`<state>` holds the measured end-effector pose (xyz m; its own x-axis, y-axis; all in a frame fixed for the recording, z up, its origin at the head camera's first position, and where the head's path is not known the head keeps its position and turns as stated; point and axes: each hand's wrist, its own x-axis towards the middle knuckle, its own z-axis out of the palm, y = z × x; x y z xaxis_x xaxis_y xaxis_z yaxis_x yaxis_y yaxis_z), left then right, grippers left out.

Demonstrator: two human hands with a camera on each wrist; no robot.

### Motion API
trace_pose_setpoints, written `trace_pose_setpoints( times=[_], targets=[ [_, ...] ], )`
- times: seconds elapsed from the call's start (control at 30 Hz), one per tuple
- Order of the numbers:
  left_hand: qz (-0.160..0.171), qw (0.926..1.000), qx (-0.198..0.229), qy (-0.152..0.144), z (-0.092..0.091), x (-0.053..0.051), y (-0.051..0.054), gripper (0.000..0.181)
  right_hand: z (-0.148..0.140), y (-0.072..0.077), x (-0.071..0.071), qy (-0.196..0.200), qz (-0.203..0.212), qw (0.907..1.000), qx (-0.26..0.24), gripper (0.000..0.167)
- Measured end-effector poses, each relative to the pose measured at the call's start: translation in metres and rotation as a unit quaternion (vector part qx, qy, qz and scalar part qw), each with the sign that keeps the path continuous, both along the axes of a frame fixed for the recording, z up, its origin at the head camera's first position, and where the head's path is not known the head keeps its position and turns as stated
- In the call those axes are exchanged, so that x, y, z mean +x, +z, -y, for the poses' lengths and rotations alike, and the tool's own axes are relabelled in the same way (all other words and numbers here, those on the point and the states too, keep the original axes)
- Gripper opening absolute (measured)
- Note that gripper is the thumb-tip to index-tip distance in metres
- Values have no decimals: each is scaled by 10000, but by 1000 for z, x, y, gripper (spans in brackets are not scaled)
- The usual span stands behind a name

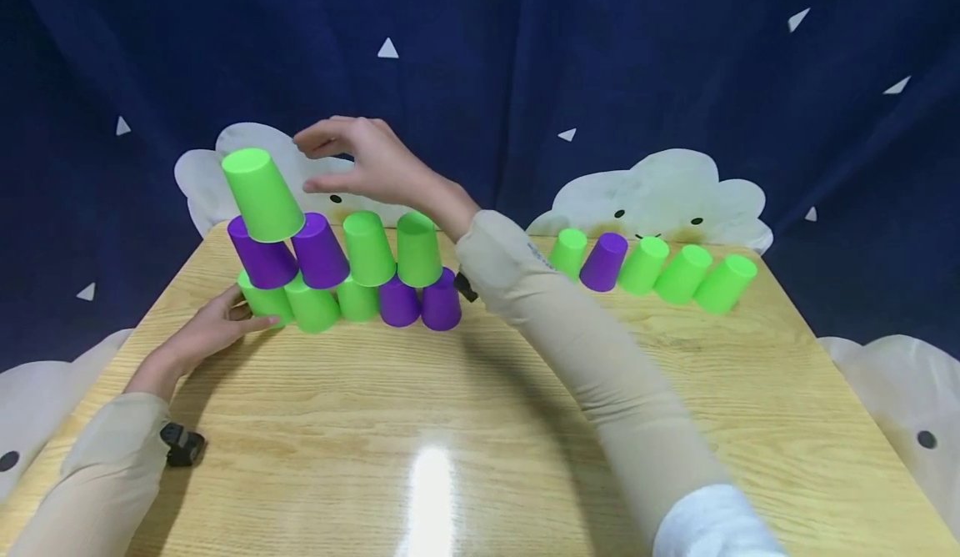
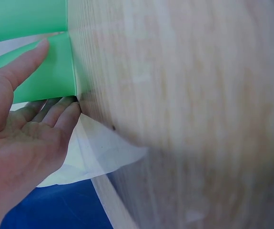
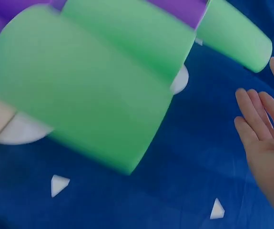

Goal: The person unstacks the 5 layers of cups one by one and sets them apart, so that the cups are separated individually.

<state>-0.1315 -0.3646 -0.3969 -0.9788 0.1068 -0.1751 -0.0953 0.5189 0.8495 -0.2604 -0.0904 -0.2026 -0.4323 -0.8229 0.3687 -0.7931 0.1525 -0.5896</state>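
Note:
An upside-down green cup (image 1: pixel 264 197) sits on top, across two purple cups (image 1: pixel 324 253). Beside these, in the same tier, are two more green cups (image 1: pixel 368 248). They all stand on a bottom row of green and purple cups (image 1: pixel 440 300). My left hand (image 1: pixel 213 328) is at the leftmost bottom green cup (image 1: pixel 266 300), thumb along its front and fingers round its outer side, as the left wrist view shows. Just right of the top cup, my right hand (image 1: pixel 367 157) hovers with fingers spread apart from the thumb, holding nothing; the right wrist view shows a gap.
Farther right on the wooden table (image 1: pixel 450 390), a row of several upside-down cups (image 1: pixel 682 273), one of them purple, stands near the back edge. A dark blue curtain (image 1: pixel 480 82) with white triangles and cloud shapes (image 1: pixel 660 190) hangs behind.

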Motion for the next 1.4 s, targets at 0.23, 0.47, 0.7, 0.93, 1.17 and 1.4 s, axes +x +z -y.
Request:
trace_pose_setpoints(
  times=[0.23, 0.47, 0.7, 0.93, 1.17, 1.4],
  targets=[
    [13, 10000, -20, 1, -2, 1, 2, 86, 42, 6, 13, -286, 188, 9984, 457, 61],
    [81, 10000, 10, 34, -3, 1, 4, 88, 61, 2, 15, -530, 394, 9952, 720, 63],
    [15, 10000, 36, -25, -4, -1, 2, 87, 60, 0, 15, -599, 520, 9947, 654, 61],
    [49, 10000, 10, -29, -4, -1, 2, 87, 59, 2, 16, -517, 708, 9946, 547, 62],
    [59, 10000, -29, -24, -3, -2, 2, 87, 46, 11, 20, -348, 644, 9968, 319, 61],
    [37, 10000, -13, -59, -2, -2, 2, 87, 22, 14, 23, -231, 864, 9958, -173, 59]
  ],
)
